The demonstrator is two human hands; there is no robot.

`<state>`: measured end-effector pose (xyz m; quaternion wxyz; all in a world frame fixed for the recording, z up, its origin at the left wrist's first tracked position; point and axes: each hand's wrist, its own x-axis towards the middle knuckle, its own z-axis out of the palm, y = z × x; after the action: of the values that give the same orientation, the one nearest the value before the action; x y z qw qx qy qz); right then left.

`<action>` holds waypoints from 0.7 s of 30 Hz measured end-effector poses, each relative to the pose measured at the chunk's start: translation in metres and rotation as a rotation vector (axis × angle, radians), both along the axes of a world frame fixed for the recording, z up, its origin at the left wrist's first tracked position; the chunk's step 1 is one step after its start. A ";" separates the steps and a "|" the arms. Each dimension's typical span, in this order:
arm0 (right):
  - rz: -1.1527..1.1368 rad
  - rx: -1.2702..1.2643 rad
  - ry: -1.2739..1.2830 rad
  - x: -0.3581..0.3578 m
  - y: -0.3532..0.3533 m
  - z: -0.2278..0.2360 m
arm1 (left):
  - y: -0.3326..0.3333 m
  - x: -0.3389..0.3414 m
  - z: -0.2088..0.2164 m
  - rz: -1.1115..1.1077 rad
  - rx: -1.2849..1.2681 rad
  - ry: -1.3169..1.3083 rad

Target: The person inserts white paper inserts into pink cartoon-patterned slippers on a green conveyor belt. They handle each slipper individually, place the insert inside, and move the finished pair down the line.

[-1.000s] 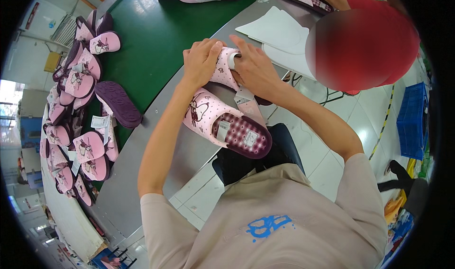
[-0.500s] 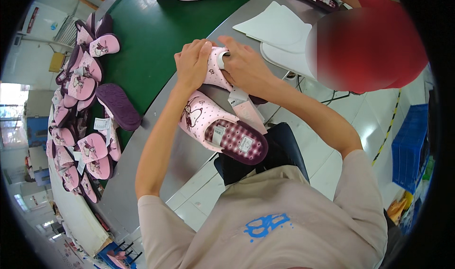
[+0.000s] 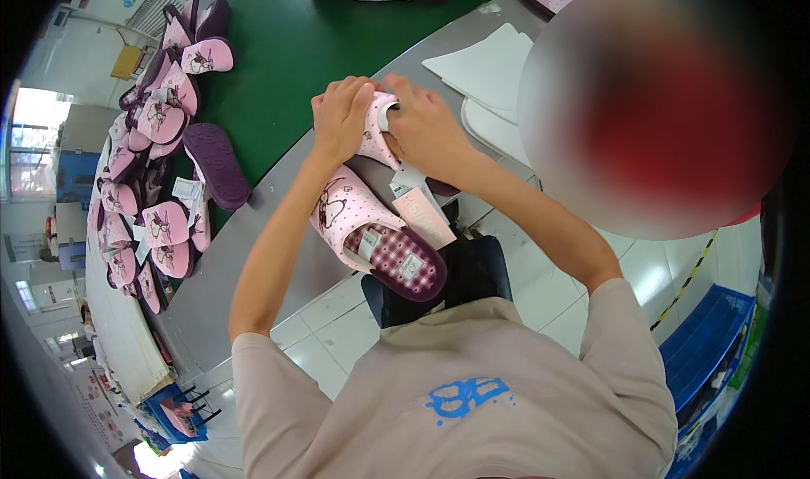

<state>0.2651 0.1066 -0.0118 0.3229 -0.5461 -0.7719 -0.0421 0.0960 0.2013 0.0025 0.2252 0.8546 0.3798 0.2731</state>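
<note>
Pink, soft and light, by the look of it

My left fingers [image 3: 342,91] curl closed round the spotted slipper [image 3: 376,133], thumb against its upper; my right fingers [image 3: 411,101] bend at its opening, tips hidden, so I cannot tell whether they grip. It is in front of me, by the near edge of the grey worktop [image 3: 202,310]. I'd judge the upper padded and easily dented, the sole stiffer, nothing fragile: best held by its sides. Nearer me is a second slipper [image 3: 356,213], a pink tag [image 3: 423,217] beside it; farther left, piled slippers [image 3: 163,121].

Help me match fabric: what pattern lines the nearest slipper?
The insole has burgundy and pale checks; head view.
</note>
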 end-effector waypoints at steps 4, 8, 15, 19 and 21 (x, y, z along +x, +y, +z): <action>-0.027 0.109 0.082 -0.003 -0.007 0.000 | 0.007 -0.004 -0.006 -0.009 0.012 -0.015; -0.133 0.119 0.268 -0.008 -0.049 0.018 | 0.002 -0.005 -0.002 0.027 -0.044 -0.071; -0.277 0.040 0.284 -0.039 -0.065 0.013 | 0.003 -0.003 -0.001 -0.016 -0.002 -0.167; -0.273 -0.027 0.358 -0.051 -0.059 0.009 | -0.001 -0.006 -0.003 0.000 -0.031 -0.196; -0.218 -0.031 0.401 -0.054 -0.060 0.005 | 0.000 -0.005 -0.002 -0.030 -0.012 -0.231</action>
<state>0.2110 0.0467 -0.0063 0.4550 -0.6287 -0.6290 0.0448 0.0909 0.2014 0.0006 0.2765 0.8217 0.3402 0.3641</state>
